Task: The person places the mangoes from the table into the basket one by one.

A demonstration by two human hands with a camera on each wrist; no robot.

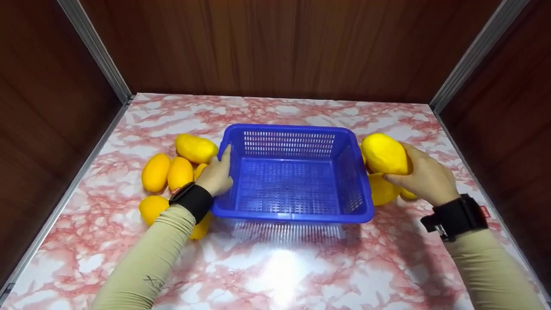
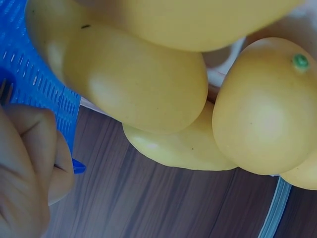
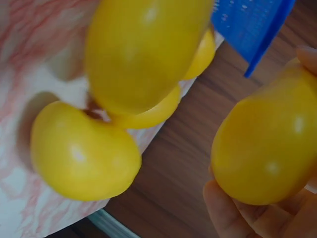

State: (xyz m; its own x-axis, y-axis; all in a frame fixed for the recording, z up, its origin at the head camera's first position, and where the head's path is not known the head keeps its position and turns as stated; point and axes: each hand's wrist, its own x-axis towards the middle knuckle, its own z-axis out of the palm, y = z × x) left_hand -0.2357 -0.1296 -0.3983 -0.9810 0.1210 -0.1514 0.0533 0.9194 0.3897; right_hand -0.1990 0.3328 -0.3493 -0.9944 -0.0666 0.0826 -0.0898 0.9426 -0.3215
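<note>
A blue plastic basket (image 1: 292, 216) with slotted walls sits in the middle, with nothing inside. My left hand (image 1: 216, 174) grips its left rim, the index finger stretched along the edge; in the left wrist view the other fingers (image 2: 59, 168) are curled against the blue wall. To the right of the basket, my right hand (image 1: 430, 176) holds a smooth yellow mango (image 1: 384, 154) above the table, thumb below and fingers behind it. Beneath it lie more yellow mangoes (image 1: 382, 189), partly hidden by the held one and the basket's side.
Several orange-yellow mangoes (image 1: 156, 172) lie left of the basket, some hidden behind my left forearm. The table (image 1: 280, 267) has a red and white marbled top. Dark wood panels (image 1: 275, 47) with metal corner strips (image 1: 473, 56) enclose its back and sides.
</note>
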